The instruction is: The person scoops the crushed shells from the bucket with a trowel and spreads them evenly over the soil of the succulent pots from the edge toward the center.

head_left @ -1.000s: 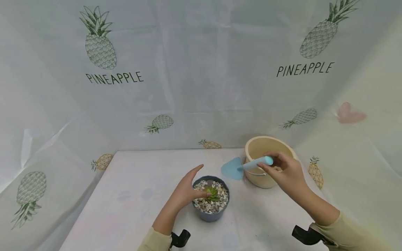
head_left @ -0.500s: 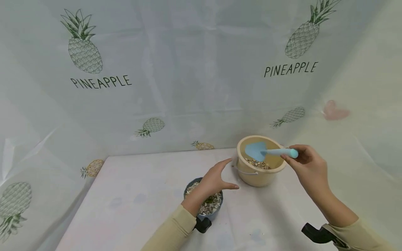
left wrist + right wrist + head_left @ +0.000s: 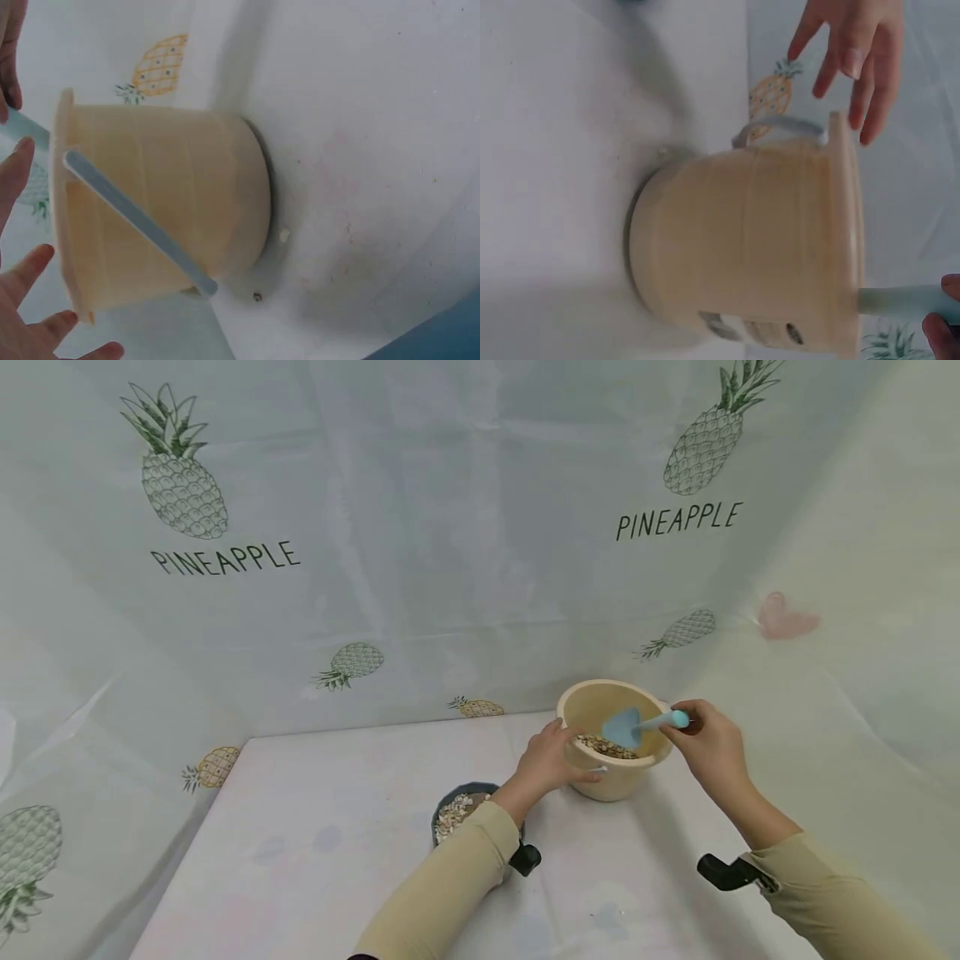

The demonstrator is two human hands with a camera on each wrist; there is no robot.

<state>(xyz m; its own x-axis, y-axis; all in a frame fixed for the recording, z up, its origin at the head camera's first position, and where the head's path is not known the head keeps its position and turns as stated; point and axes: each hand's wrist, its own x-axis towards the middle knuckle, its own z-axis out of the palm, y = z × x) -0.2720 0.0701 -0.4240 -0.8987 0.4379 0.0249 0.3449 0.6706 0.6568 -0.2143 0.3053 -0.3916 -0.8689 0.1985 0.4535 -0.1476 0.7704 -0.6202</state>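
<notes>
My right hand (image 3: 708, 745) pinches the end of the light blue handle of a small trowel (image 3: 622, 727). The trowel's blade dips inside a cream bucket (image 3: 617, 783), over the gravel (image 3: 604, 746) at its bottom. My left hand (image 3: 546, 762) is at the bucket's left rim with thumb and fingers spread. In the left wrist view its fingers (image 3: 30, 271) lie close to the rim; whether they touch it I cannot tell. Partly hidden below my left forearm is a blue-grey flowerpot (image 3: 435, 827) with pale pebbles; its plant is out of sight.
A white cloth-covered table (image 3: 330, 802) carries the bucket and the flowerpot. Behind it hangs a pineapple-print curtain (image 3: 450, 568). The bucket's pale carrying handle (image 3: 139, 221) hangs down its side. A few crumbs (image 3: 606, 914) lie on the cloth near the front.
My left hand has moved from the flowerpot rightward to the bucket's rim. My right hand has brought the trowel from in front of the bucket to inside it, with the blade lowered.
</notes>
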